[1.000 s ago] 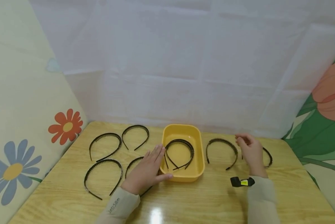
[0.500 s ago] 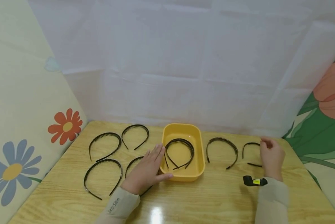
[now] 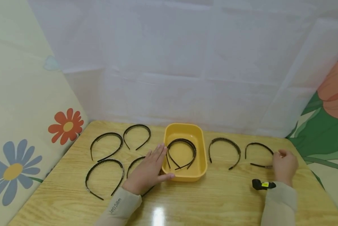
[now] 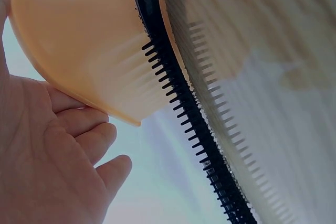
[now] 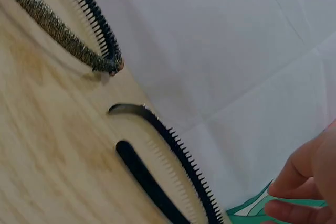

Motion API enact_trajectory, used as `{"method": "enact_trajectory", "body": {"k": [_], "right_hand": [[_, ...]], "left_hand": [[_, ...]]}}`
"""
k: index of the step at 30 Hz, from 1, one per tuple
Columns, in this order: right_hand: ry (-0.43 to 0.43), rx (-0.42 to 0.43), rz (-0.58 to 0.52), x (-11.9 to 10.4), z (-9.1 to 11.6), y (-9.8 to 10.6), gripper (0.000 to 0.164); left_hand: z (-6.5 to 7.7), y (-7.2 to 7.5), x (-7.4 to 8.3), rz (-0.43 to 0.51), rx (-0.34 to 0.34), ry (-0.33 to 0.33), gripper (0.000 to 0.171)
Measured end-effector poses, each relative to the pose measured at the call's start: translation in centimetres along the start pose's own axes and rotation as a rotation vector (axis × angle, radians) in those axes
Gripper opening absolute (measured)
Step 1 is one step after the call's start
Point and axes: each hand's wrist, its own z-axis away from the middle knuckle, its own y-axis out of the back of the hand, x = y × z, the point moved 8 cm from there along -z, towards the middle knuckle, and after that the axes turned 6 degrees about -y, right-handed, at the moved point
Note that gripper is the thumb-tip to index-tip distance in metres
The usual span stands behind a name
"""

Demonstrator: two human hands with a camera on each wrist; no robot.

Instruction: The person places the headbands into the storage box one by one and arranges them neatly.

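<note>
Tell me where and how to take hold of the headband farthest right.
Probably pinch the headband at its closed bend, coming from the right, where the right hand is: its open ends lie to the left. The hand partly hides that bend.

Right hand (image 3: 284,166) farther right than a second ago — more of the rightmost headband (image 3: 260,144) now in view.

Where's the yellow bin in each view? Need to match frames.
Head: the yellow bin is just below and right of centre, left hand at its left rim.
Left wrist: upper left, looking orange, cut off by the top edge.
Right wrist: not in it.
Shared landmark: wooden table, lower part in head, right side in left wrist, left side in right wrist.
</note>
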Motion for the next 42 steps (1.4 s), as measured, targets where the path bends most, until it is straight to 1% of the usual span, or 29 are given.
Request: {"method": "enact_trajectory", "body": {"k": [1,3,5,9,14,19,22,26,31,37,42], "right_hand": [[-0.018,-0.01,0.007,0.3,0.0,0.0,0.04],[-0.068,-0.055,0.013,1.0,-0.1,-0.2,0.044],[-0.097,-0.083,0.022,1.5,-0.1,-0.3,0.047],[-0.119,-0.121,0.045,2.3,-0.3,-0.4,0.051],[-0.16,-0.167,0.099,3.1,-0.4,-0.5,0.058],[-0.195,-0.213,0.122,3.6,-0.5,-1.1,0.06],[-0.197,-0.228,0.141,3.8,-0.5,-1.5,0.059],[-0.178,-0.212,0.166,3.9,-0.5,-1.7,0.054],[-0.168,-0.193,0.182,3.9,-0.3,-1.3,0.049],[-0.172,-0.156,0.142,3.8,-0.3,-0.8,0.038],[-0.188,-0.158,0.129,3.8,-0.4,-0.7,0.036]], "left_hand": [[0.0,0.0,0.0,-0.002,-0.001,-0.001,0.104],[0.0,0.1,0.1,0.0,-0.001,-0.002,0.103],[0.0,0.1,0.1,-0.001,0.001,-0.004,0.103],[0.0,0.1,0.1,-0.002,0.002,-0.007,0.103],[0.0,0.0,-0.1,-0.008,0.001,-0.004,0.105],[0.1,0.0,-0.2,-0.01,0.005,-0.005,0.105],[0.1,0.1,-0.1,-0.005,0.01,-0.007,0.104],[0.1,0.1,0.0,-0.003,0.013,-0.013,0.103],[0.1,0.0,0.0,-0.015,0.007,-0.009,0.104],[0.0,0.0,0.0,-0.008,0.011,-0.012,0.104],[0.0,-0.1,-0.1,-0.007,0.006,-0.011,0.106]]}}
